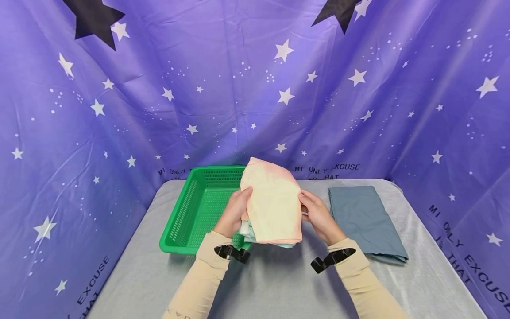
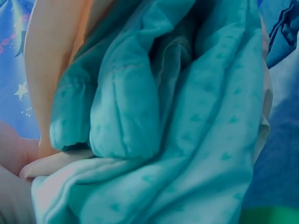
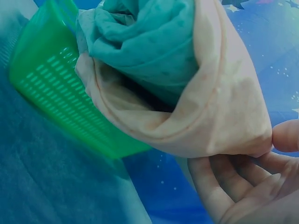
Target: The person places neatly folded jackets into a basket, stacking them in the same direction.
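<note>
Head: mid-frame, my left hand (image 1: 235,210) and right hand (image 1: 317,213) pinch the pink cloth (image 1: 275,201), long axis running up-down, peak toward upper left. Left wrist: teal cloth (image 2: 210,112) shows folds hidden above. Right wrist: pink cloth curves around teal cloth; basket (image 3: 39,51) upper left.

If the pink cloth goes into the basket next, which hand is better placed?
Probably the left hand: it holds the pink cloth on the side nearer the basket, while the right hand grips the far side.
</note>
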A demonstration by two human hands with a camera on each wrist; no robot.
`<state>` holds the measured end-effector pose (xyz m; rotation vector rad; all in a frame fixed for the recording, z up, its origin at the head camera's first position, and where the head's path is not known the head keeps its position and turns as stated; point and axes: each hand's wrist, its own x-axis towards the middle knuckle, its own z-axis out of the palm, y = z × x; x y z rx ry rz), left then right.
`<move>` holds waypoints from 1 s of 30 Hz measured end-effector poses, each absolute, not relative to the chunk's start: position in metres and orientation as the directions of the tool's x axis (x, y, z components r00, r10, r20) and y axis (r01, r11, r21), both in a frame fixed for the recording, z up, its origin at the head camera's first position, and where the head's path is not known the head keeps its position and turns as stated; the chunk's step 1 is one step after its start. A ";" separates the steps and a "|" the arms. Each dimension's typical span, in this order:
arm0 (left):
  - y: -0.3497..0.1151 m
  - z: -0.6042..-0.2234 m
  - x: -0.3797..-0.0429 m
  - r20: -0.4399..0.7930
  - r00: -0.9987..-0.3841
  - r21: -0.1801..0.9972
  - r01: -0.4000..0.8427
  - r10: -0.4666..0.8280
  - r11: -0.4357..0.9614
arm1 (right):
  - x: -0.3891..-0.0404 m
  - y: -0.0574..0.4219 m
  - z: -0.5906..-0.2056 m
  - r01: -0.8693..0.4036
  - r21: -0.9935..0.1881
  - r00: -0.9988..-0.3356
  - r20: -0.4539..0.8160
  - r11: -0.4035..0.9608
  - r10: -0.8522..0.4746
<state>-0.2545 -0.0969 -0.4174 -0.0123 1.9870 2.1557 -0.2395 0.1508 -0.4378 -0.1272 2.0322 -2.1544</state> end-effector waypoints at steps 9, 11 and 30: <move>-0.107 -0.412 -0.258 -0.142 -0.980 0.987 -0.151 0.137 -0.062 | -0.245 0.141 -0.433 0.070 -0.997 -0.981 -0.061 -0.038 -0.186; -0.111 -0.411 -0.259 -0.146 -0.980 0.986 -0.155 0.132 -0.062 | -0.246 0.137 -0.432 0.067 -0.997 -0.980 -0.057 -0.045 -0.193; -0.151 -0.398 -0.262 -0.196 -0.977 0.980 -0.199 0.089 -0.020 | -0.258 0.102 -0.425 0.074 -0.994 -0.956 -0.046 -0.086 -0.290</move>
